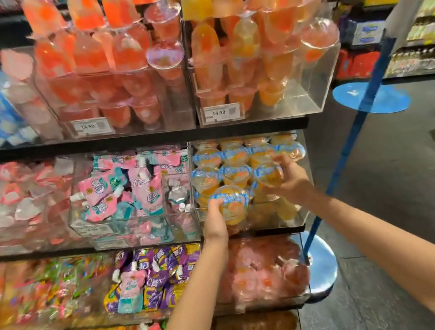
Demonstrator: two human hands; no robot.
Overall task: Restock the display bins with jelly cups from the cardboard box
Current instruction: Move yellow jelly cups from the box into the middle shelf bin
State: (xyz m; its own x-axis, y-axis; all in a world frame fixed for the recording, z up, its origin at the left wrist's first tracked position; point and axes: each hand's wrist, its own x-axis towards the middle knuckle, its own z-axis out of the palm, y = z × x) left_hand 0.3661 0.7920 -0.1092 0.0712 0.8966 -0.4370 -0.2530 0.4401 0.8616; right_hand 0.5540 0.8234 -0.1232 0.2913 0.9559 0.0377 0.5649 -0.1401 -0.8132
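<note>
My left hand (215, 220) grips an orange jelly cup (231, 201) with a blue-and-white lid, held at the front of a clear display bin (291, 217) on the middle shelf. My right hand (292, 178) holds a second orange jelly cup (268, 175) and sets it against the stacked cups (230, 156) inside the same bin. The cups in the bin lie on their sides with lids facing out. The cardboard box is out of view.
Clear bins of tall red and orange jelly cups (119, 66) fill the top shelf. Pink pouches (131, 190) sit left of the bin, purple pouches (157, 278) and pink cups (259, 270) below. A blue barrier belt (349, 137) and its post base (321, 265) stand right.
</note>
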